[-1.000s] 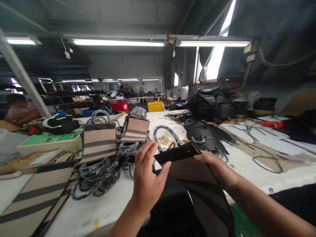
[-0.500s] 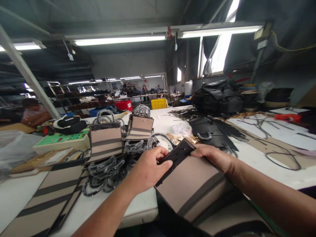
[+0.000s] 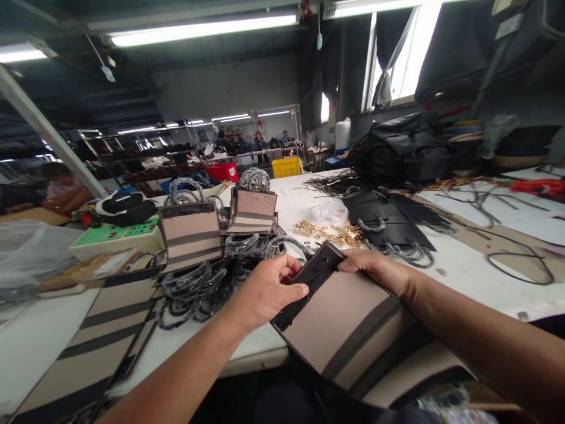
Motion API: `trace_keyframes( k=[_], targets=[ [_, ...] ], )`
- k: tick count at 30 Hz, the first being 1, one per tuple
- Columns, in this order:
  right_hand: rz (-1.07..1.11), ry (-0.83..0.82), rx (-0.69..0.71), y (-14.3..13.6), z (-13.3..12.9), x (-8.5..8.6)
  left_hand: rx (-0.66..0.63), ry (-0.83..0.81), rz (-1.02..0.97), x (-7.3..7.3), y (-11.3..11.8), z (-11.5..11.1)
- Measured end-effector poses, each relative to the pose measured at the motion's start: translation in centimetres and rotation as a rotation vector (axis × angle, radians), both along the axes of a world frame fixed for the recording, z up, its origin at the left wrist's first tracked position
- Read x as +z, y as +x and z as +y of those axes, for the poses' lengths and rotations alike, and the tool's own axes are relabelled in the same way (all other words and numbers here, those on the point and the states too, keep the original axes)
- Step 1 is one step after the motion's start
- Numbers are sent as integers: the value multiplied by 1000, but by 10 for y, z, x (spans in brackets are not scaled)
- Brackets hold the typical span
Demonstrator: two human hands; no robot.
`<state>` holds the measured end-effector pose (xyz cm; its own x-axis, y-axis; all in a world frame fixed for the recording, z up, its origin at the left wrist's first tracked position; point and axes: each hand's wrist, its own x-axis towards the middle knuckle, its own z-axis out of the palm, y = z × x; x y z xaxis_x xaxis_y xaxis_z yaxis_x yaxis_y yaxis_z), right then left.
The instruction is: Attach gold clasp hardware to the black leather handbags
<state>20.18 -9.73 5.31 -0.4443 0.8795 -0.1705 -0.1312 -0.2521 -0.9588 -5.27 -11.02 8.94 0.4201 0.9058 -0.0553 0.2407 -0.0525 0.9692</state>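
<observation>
A tan panel with black stripes and a black top band, seemingly a bag panel (image 3: 338, 318), is held at a tilt over the table's front edge. My left hand (image 3: 269, 288) pinches its black band, thumb on the near face and fingers behind. At the band's other end, my right hand (image 3: 375, 268) grips the corner with the thumb on top. Small metal bits show along the band. Just beyond the panel, a plastic-wrapped handle (image 3: 289, 242) arches up. Gold metal pieces (image 3: 348, 234) lie heaped beside a clear plastic bag (image 3: 329, 212).
To the left are stacked striped panels (image 3: 95, 341), wrapped handles (image 3: 192, 294) and a green-topped machine (image 3: 119, 232). Black panels with handles (image 3: 384, 224) and loose black cords (image 3: 521, 259) lie on the right. A black pile (image 3: 401, 147) stands behind them.
The view has tipped down, so the lamps sit higher in the picture. Both hands keep their hold on the panel, whose lower part has shifted slightly. More of the gold pieces shows.
</observation>
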Motion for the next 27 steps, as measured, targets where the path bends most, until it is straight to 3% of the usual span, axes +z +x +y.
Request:
trace_keyframes(
  k=[4, 14, 19, 22, 25, 27],
  targets=[
    [20, -92, 26, -1, 0, 3, 7, -16, -15, -1, 2, 1],
    [-2, -108, 48, -11, 2, 8, 69, -68, -47, -14, 0, 8],
    [-39, -127, 111, -30, -4, 8, 128, -67, -64, -20, -16, -5],
    [-19, -93, 120, -50, -5, 12, 315, 214, 1, -21, -33, -30],
    [48, -78, 73, -69, 0, 24, 695, 676, 37, -32, -53, -64],
    [80, -134, 61, -84, 7, 35, 901, 732, -51, -48, -66, -84]
  ],
)
